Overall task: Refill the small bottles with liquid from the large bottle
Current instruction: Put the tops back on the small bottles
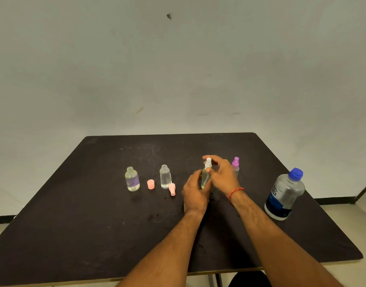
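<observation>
A small bottle of yellowish liquid [205, 177] with a white spray top [208, 161] stands upright on the black table [95, 224]. My left hand [195, 193] wraps its body. My right hand [221, 175] pinches the white spray top. Behind my right hand a small bottle with a purple spray top [235, 163] is partly hidden. To the left stand two uncapped clear bottles, one short and round [132, 179], one slim [164, 176]. A pink cap [150, 184] and a pink spray head [172, 189] lie beside them. The large blue-capped bottle [284, 194] stands at the right.
The table's far edge meets a plain pale wall. Its right corner lies just past the large bottle, and the near edge runs below my forearms. A dark table leg shows beneath the front edge.
</observation>
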A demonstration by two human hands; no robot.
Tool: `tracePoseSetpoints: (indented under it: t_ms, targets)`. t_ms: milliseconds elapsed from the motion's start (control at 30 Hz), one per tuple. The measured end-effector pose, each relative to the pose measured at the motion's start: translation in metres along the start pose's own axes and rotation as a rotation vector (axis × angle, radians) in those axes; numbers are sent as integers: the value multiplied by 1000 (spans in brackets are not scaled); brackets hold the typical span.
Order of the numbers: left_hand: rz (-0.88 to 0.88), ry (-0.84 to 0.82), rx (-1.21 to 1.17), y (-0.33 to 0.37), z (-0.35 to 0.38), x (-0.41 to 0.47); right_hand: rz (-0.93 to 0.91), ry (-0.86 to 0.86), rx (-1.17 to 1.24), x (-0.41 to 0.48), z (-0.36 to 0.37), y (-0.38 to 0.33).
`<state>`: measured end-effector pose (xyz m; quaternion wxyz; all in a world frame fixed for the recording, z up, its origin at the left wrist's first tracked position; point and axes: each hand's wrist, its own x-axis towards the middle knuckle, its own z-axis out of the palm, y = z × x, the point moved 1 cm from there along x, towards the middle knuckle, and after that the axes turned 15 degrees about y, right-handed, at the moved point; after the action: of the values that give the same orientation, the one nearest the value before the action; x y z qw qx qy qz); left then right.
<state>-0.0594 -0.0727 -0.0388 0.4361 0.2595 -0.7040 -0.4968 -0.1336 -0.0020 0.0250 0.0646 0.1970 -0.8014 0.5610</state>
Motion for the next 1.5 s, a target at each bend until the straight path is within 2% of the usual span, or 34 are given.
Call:
tracePoseSetpoints:
  t_ms: [100,467,533,700,1033,1500]
  targets:
    - [15,0,20,0,1,0,23,-32,54,1,-5,-3]
    - [7,-2,55,1,0,-1,67,184,39,-6,4,-3]
    - [3,-7,58,0,1,-1,68,176,35,-6,2,-4]
    - [20,-10,51,2,-1,0,28,-7,67,3,-10,-5]
    - [-2,6,32,4,-2,-2,4,181,67,-5,-3,-9]
    - [-30,14,77,13,-5,-2,-26,211,27,14,9,7]
